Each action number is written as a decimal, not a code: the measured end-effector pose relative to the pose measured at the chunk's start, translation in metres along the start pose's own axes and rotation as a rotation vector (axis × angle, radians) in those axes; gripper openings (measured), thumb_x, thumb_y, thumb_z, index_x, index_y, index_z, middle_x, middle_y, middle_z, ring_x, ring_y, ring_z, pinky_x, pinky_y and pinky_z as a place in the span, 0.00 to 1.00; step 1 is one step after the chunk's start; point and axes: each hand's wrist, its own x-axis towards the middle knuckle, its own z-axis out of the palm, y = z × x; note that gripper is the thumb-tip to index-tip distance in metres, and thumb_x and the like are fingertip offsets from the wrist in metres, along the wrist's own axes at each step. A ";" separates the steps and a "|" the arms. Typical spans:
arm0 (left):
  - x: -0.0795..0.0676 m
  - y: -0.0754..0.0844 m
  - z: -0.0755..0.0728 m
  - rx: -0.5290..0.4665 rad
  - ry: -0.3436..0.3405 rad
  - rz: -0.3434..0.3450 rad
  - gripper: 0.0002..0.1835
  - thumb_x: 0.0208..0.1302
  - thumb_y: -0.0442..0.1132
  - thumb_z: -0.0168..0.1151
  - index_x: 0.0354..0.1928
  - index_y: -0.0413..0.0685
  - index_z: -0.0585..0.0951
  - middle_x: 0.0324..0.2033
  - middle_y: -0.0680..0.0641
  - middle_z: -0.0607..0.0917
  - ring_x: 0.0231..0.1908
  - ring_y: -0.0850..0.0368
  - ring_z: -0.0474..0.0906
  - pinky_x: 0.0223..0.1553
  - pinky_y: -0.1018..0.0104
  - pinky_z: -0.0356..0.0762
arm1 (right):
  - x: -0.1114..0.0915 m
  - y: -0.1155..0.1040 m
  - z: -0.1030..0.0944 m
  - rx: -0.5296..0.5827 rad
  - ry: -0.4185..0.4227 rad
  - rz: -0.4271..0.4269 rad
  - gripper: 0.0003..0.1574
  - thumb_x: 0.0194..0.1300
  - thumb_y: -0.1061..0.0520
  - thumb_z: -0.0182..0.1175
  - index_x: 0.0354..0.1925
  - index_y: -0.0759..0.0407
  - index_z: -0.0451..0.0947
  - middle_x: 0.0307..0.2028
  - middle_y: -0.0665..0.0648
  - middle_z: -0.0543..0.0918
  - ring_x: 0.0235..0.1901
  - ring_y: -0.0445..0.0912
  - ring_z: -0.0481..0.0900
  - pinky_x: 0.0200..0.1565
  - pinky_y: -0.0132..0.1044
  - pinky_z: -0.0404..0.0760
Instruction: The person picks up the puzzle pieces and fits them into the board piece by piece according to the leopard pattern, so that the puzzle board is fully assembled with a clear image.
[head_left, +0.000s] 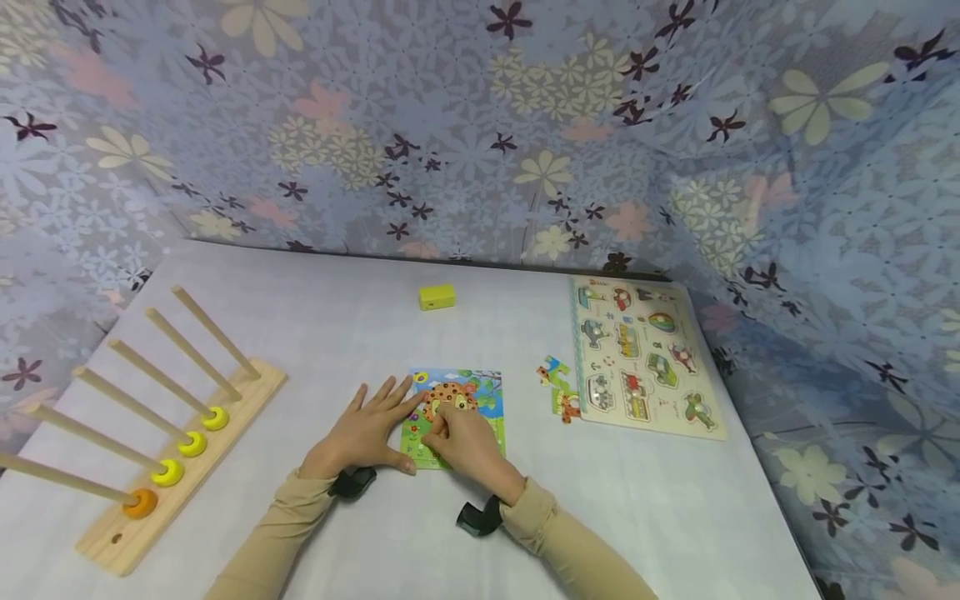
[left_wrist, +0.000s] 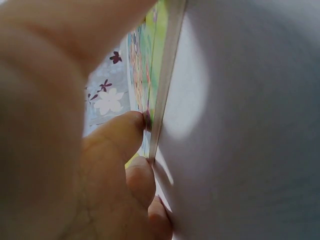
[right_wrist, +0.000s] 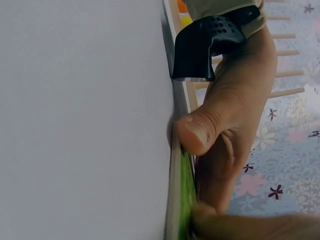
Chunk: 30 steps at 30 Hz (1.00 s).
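Observation:
A square jigsaw puzzle board (head_left: 491,442) with a spotted leopard on a green and blue background lies flat at the middle of the table. My left hand (head_left: 369,429) rests at its left side, fingers spread and fairly straight; in the right wrist view the left thumb (right_wrist: 197,134) lies against the board's edge. Over the board's lower middle is my right hand (head_left: 467,440), its fingers curled and its fingertips down at the picture. No piece shows between those fingers, and the hand hides part of the leopard. A few loose jigsaw pieces (head_left: 561,387) lie to the right.
A wooden peg board (head_left: 180,467) with tall rods and several yellow and orange rings stands at the left. At the back sits a yellow block (head_left: 437,297). A vehicle picture board (head_left: 648,358) lies at the right, beside the loose pieces. Flowered cloth (head_left: 450,125) hangs behind the table.

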 end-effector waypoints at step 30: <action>-0.001 0.002 0.001 -0.008 0.002 -0.012 0.60 0.41 0.64 0.74 0.75 0.53 0.56 0.77 0.43 0.50 0.76 0.38 0.43 0.71 0.31 0.36 | 0.004 0.110 -0.096 0.000 0.251 0.370 0.44 0.57 0.63 0.67 0.69 0.61 0.62 0.63 0.74 0.68 0.60 0.68 0.66 0.60 0.61 0.68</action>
